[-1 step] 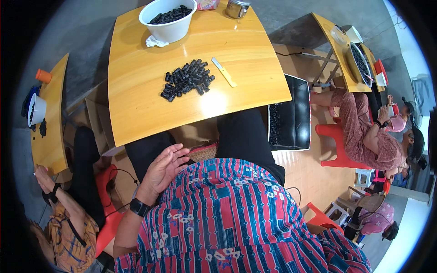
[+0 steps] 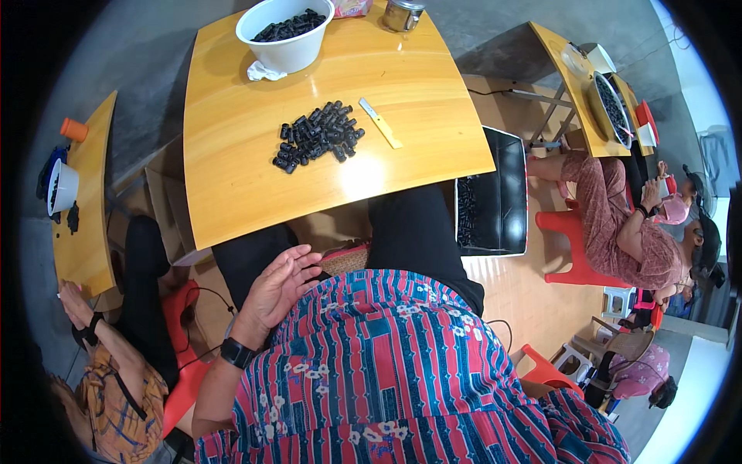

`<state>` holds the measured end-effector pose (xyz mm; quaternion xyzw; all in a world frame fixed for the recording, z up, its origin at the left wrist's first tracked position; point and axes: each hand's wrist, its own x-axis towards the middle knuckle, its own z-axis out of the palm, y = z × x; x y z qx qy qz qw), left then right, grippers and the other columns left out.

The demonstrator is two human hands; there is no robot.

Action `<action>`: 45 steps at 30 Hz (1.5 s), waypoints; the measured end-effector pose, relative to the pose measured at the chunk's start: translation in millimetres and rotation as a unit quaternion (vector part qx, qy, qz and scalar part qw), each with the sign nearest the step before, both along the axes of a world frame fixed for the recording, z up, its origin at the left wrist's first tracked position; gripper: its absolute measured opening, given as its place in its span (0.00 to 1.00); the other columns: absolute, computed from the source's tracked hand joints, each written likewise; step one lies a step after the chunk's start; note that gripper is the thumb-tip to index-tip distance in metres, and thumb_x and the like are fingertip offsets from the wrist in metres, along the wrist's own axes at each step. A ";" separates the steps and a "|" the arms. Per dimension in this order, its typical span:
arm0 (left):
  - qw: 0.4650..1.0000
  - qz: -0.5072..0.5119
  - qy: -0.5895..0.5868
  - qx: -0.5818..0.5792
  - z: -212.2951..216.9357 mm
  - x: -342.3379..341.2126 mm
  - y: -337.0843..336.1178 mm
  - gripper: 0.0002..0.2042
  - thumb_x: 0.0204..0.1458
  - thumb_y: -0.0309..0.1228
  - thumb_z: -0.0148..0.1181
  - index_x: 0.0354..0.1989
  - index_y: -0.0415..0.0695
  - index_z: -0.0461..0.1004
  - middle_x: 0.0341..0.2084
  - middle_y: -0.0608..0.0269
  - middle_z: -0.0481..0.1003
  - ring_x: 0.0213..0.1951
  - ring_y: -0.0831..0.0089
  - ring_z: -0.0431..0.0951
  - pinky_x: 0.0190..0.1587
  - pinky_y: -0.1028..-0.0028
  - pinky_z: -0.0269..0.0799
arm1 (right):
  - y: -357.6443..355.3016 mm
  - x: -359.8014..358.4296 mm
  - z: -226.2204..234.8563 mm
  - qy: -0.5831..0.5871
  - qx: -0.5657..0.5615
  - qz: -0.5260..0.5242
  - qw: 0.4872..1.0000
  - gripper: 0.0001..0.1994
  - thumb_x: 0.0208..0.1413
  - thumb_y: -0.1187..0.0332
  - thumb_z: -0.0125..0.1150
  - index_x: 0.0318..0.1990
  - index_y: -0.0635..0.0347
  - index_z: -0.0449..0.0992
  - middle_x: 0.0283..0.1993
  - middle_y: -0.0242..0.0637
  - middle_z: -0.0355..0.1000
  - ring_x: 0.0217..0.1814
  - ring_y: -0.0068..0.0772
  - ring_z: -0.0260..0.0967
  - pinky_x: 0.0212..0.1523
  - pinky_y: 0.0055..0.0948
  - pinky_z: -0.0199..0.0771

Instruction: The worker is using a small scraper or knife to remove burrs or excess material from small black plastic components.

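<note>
My left hand rests at my lap near the edge of my patterned shirt, a dark watch on its wrist. The palm is turned partly up, the fingers are loosely stretched, and nothing lies in them. My right hand is out of sight; only the right sleeve shows. Before me on the wooden table is a loose pile of small black cylindrical pieces. Just right of the pile lies a yellow-handled utility knife with its blade out. Neither hand touches these things.
A white bowl of black pieces stands at the table's back, with crumpled white tissue beside it and a metal tin farther right. A black-lined box holding more pieces sits below the table's right edge. People sit at both sides.
</note>
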<state>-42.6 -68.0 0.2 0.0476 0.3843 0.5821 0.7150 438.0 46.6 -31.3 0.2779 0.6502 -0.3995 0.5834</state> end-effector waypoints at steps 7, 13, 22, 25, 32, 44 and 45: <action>1.000 0.003 -0.007 -0.005 2.2 -1.0 1.0 0.17 0.63 0.35 0.43 0.57 0.40 0.60 0.52 0.55 0.68 0.50 0.68 0.71 0.54 0.68 0.69 | -0.3 -0.8 -4.1 0.002 0.003 0.000 1.000 0.19 0.42 0.51 0.63 0.40 0.48 0.81 0.45 0.38 0.77 0.49 0.42 0.73 0.50 0.39 0.70; 1.000 0.006 -0.005 -0.004 0.7 -0.6 3.5 0.17 0.63 0.35 0.43 0.56 0.40 0.61 0.51 0.55 0.68 0.50 0.68 0.71 0.54 0.68 0.69 | 0.8 1.3 -6.7 0.000 0.011 0.003 1.000 0.18 0.43 0.52 0.62 0.40 0.49 0.81 0.45 0.39 0.76 0.49 0.42 0.73 0.50 0.39 0.70; 1.000 0.004 -0.001 -0.008 -1.2 -2.9 3.4 0.17 0.63 0.35 0.43 0.57 0.41 0.61 0.51 0.56 0.69 0.50 0.69 0.71 0.53 0.68 0.70 | 8.2 2.4 -12.2 0.003 0.018 0.009 1.000 0.17 0.44 0.53 0.62 0.40 0.49 0.81 0.45 0.39 0.76 0.49 0.42 0.73 0.49 0.39 0.71; 1.000 -0.009 0.012 -0.011 1.0 -5.0 4.4 0.17 0.63 0.36 0.43 0.57 0.41 0.61 0.51 0.56 0.69 0.50 0.69 0.71 0.53 0.69 0.70 | 7.0 0.1 -19.6 0.004 0.018 0.014 1.000 0.17 0.44 0.54 0.61 0.40 0.49 0.81 0.45 0.39 0.76 0.49 0.42 0.73 0.49 0.39 0.71; 0.999 -0.016 0.050 0.003 6.4 -7.0 8.7 0.18 0.63 0.37 0.46 0.58 0.41 0.61 0.51 0.56 0.69 0.48 0.70 0.72 0.53 0.69 0.70 | 17.8 2.5 -44.4 0.001 0.024 0.043 0.999 0.16 0.45 0.55 0.61 0.40 0.50 0.81 0.45 0.40 0.76 0.49 0.43 0.73 0.49 0.39 0.71; 0.968 0.022 0.214 0.130 60.2 -51.2 83.5 0.18 0.62 0.38 0.46 0.57 0.41 0.64 0.48 0.59 0.71 0.48 0.72 0.72 0.52 0.71 0.68 | 107.8 -122.7 32.6 0.098 0.356 0.130 0.920 0.09 0.48 0.62 0.58 0.30 0.55 0.81 0.34 0.43 0.77 0.40 0.45 0.75 0.41 0.39 0.75; 0.960 0.024 0.243 0.136 69.7 -51.2 99.8 0.17 0.62 0.37 0.46 0.56 0.41 0.65 0.47 0.60 0.72 0.47 0.73 0.72 0.51 0.72 0.68 | 116.9 -152.7 52.0 0.188 0.404 0.087 0.891 0.11 0.48 0.59 0.58 0.27 0.55 0.81 0.31 0.44 0.76 0.38 0.46 0.75 0.39 0.40 0.75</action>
